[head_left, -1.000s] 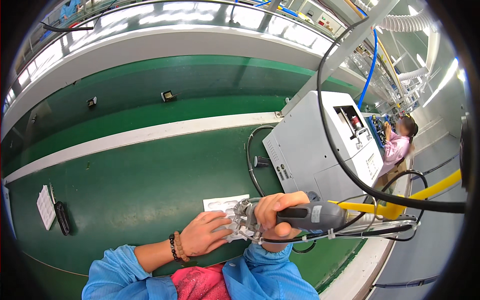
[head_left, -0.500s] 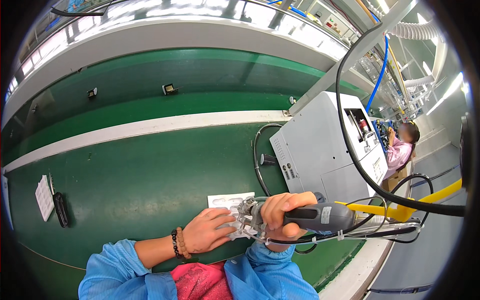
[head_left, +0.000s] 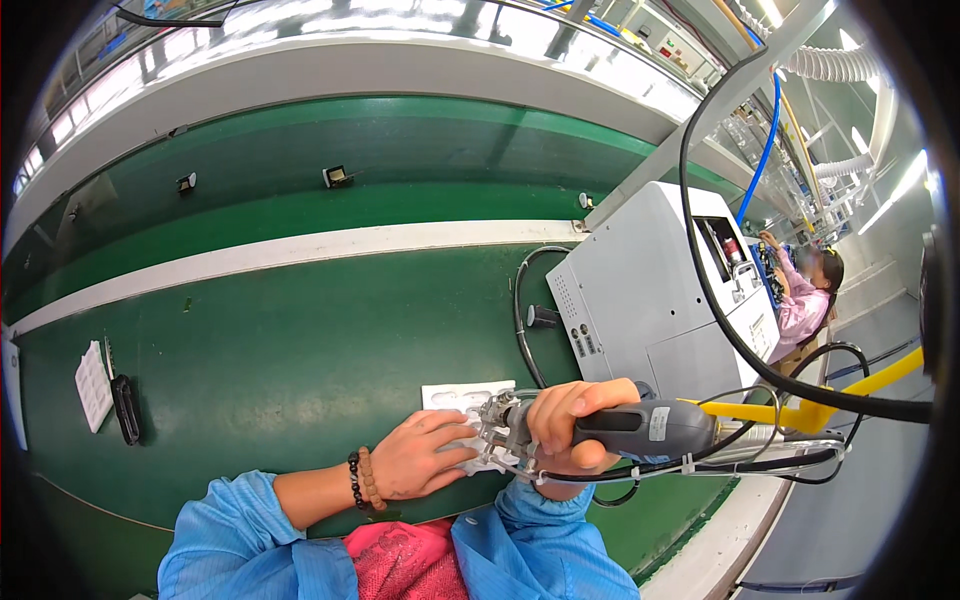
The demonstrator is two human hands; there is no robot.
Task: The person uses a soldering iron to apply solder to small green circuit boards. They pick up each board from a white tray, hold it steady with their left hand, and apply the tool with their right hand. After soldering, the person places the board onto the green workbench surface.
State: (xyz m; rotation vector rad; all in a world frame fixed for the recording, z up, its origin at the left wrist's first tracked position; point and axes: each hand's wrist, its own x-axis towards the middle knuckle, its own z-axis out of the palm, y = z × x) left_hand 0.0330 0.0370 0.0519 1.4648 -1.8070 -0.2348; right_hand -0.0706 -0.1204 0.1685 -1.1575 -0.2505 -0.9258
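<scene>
Driving a fastener, it seems: right hand [head_left: 572, 420] clenched around the driver [head_left: 640, 430], tip on the tray [head_left: 470, 425] at six o'clock; left hand [head_left: 425, 462] presses it flat. Next calls for steady alignment.

Loose light-blue sleeves [head_left: 240, 540], pink top beneath, dark and brown bead bracelets [head_left: 362, 480].

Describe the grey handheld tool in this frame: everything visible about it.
The grey power tool is a slim cylinder, apparently plastic, lying nearly level above the green table. The right hand grips its front half; its tip meets a small metal part that the left hand steadies on a white tray. Black cables run from its rear. A pale label sits on its body.
</scene>
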